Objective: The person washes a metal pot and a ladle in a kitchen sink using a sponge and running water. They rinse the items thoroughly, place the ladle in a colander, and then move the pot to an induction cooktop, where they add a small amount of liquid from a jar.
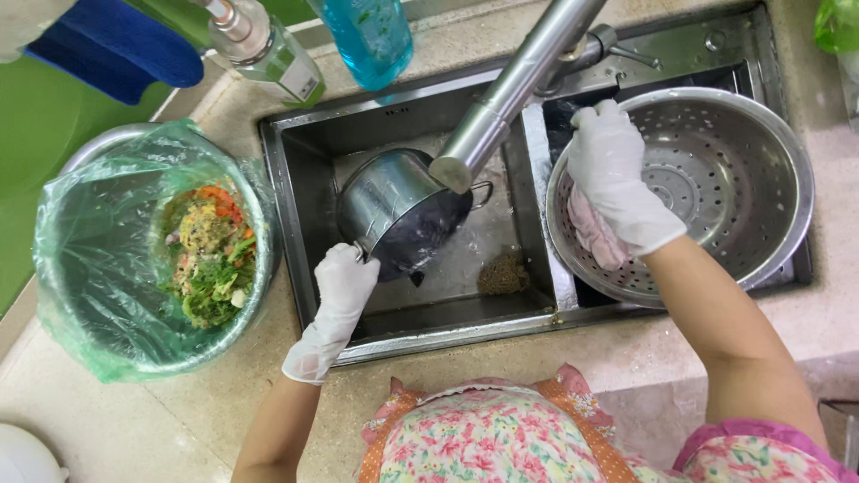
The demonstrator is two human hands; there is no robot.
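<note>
Gloved in white, our left hand (343, 284) is closing around the handle of a small steel pot (398, 213), holding it tipped on its side in the left basin of the sink (295, 192). Our right hand (617, 183), also gloved, is pressing a pink cloth (591, 234) against the inner wall of a perforated steel colander (716, 179), fingers curled over the cloth and wrapped on it; the colander is sitting across the right basin.

From the head camera, the only view we have, we are judging that washing-up is under way: the pot is being rinsed or drained while the colander is being wiped. A next move would call for a steady grip on the pot's handle and for the cloth to keep pressing on the colander wall.

The pot's long axis is running from near left to far right, its open mouth facing near and right, toward the basin floor, under the tip of the long steel tap (501, 98). A brown scouring pad (501, 273) is lying on the basin floor just right of the pot.

Well left of the sink, a bin lined with a green bag (98, 268) is holding vegetable scraps (210, 255). At the far edge, a soap dispenser (268, 54) and a blue bottle (367, 36) are standing.
</note>
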